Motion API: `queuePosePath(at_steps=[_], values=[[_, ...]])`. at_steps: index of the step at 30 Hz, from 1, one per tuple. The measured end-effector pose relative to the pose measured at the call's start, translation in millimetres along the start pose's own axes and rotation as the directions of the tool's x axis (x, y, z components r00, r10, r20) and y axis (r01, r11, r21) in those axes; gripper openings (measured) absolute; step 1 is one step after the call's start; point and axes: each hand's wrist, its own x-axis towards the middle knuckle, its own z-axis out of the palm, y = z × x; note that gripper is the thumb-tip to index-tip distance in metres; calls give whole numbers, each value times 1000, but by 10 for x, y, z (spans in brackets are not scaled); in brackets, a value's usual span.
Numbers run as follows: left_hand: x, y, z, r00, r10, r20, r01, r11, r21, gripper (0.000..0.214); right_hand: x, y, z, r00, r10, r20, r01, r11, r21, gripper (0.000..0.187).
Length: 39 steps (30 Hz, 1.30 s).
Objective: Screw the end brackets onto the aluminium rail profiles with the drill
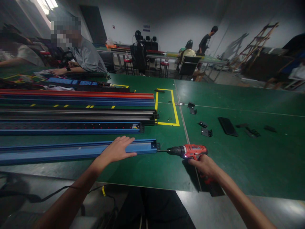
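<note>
A long blue channel-shaped profile (143,148) lies along the near side of the green table. My left hand (118,149) grips it from above near its right end, fingers across the far edge and thumb on the near side. In my right hand (206,165) is a red and black cordless drill (195,149), its small lamp lit. The drill points left, and its long thin bit (163,151) reaches the black end cap (158,147) of the profile. Whether a screw sits at the tip is too small to tell.
More profiles, including a blue one (128,131), black ones and a red one (133,95), lie parallel behind. Several small black end pieces (206,132) and a flat black object (227,126) are on the right. A co-worker (88,55) sits across the table; cables (54,192) hang below.
</note>
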Motion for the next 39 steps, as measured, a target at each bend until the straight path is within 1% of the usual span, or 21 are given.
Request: queuePosePath(at_steps=[4, 6, 10, 15, 19, 27, 31, 39], values=[[1, 1, -6, 1000, -8, 8, 8, 1000, 0, 88, -11, -14, -10, 1000, -12, -6, 12, 1000, -5, 30], [-1, -4, 0, 1000, -10, 5, 10, 1000, -9, 89, -22, -34, -16, 1000, -21, -5, 21, 1000, -5, 29], [-2, -11, 14, 1000, -13, -7, 12, 999, -31, 89, -36, -60, -16, 1000, 0, 2, 0, 1000, 11, 25], [-2, -9, 3, 1000, -9, -4, 9, 1000, -23, 88, -7, -15, 6, 1000, 14, 7, -14, 1000, 12, 27], [-5, -17, 7, 1000, -7, 11, 7, 1000, -16, 87, 20, 23, 16, 1000, -1, 8, 1, 1000, 17, 27], [-12, -44, 50, 1000, -12, 2, 12, 1000, -25, 90, 34, 53, 11, 999, -32, 0, 32, 999, 5, 28], [-9, -30, 35, 1000, -9, -16, 8, 999, -31, 88, 29, 54, 7, 1000, -28, 6, 28, 1000, -3, 30], [-1, -7, 1, 1000, -10, 4, 10, 1000, -16, 86, 3, 14, -9, 999, -39, -5, 39, 999, -7, 28]])
